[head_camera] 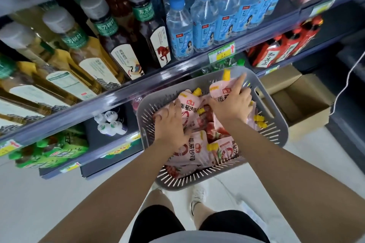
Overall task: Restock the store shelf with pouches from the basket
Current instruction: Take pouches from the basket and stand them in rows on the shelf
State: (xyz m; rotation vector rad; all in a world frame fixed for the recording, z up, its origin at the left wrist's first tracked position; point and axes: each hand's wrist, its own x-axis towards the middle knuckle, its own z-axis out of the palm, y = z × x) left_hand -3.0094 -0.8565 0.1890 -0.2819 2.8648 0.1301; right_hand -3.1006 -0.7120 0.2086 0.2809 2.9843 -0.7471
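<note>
1. On the far left, the grey metal store shelf [83,102] carries tall tea bottles with grey caps and green neck bands [110,31]. Further right on the same tier stand clear water bottles with blue caps and pale blue labels [203,23].
2. On the lower tier at the left lie green-wrapped drink packs [49,152], and a cluster of small white-capped bottles [108,122] stands just beside the basket's left wall.
3. The grey slotted plastic basket [276,134] sits on the pale floor close against the shelf. It is heaped with pink spouted sauce pouches with yellow caps [197,152].
4. The left hand [170,122] lies palm-down near the basket's left wall, fingers spread and curled over a pink pouch printed with red characters [187,109]. It is pressing or gripping it, though the grip itself is hidden under the palm, so I cannot tell whether it has closed.
5. The right hand [231,102] reaches into the far right part of the basket and grasps an upright pink pouch with a yellow spout [221,89], raised above the heap; the index finger points up along it.
6. To the right, red drink packs [284,47] fill a lower shelf, and an open brown cardboard box [300,100] stands on the floor just beside the basket.
</note>
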